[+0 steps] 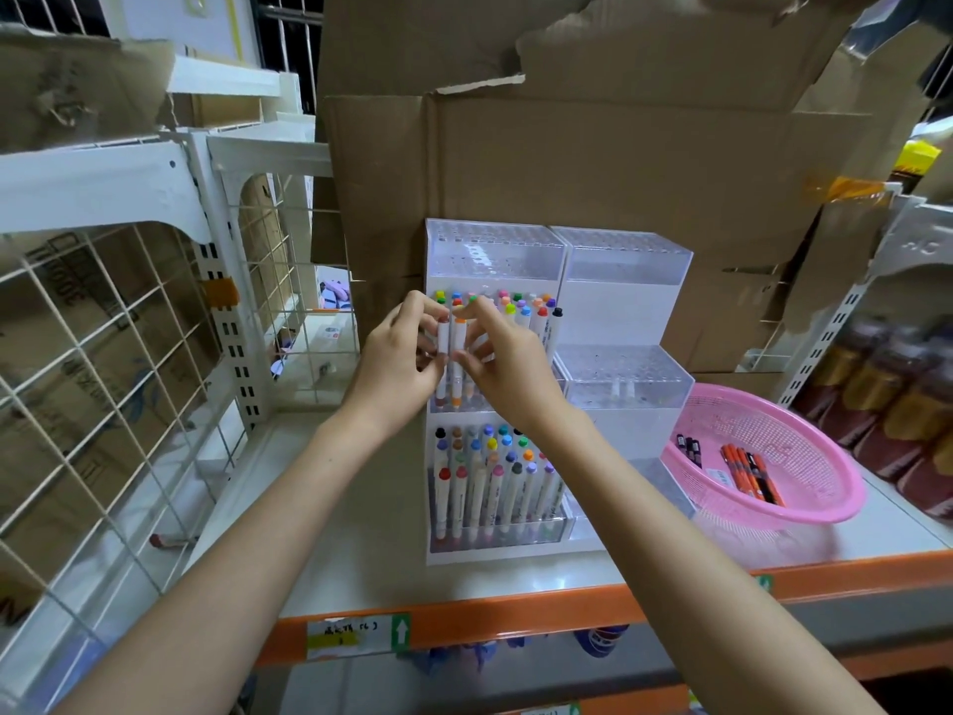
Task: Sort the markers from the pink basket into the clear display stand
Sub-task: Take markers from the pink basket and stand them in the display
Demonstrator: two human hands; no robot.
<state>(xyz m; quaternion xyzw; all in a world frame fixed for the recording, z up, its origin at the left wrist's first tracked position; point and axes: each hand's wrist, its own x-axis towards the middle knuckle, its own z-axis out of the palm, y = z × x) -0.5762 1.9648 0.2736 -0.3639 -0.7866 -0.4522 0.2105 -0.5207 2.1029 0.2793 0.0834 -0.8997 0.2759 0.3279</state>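
Observation:
A clear tiered display stand (495, 250) stands on the shelf, its middle and lower tiers filled with several white markers with coloured caps (495, 472). In front of the middle tier my left hand (397, 358) pinches a white marker (443, 335) upright. Beside it my right hand (508, 358) pinches an orange-capped white marker (459, 338). The two markers stand side by side, close together. The pink basket (804, 441) sits to the right on the shelf and holds several orange and dark pens (748, 469).
A second clear stand (624, 291), nearly bare, adjoins the first on the right. Cardboard sheets (593, 162) rise behind both. A white wire rack (113, 327) fills the left. The shelf's orange front edge (515, 616) runs below. Bottles (887, 384) line the far right.

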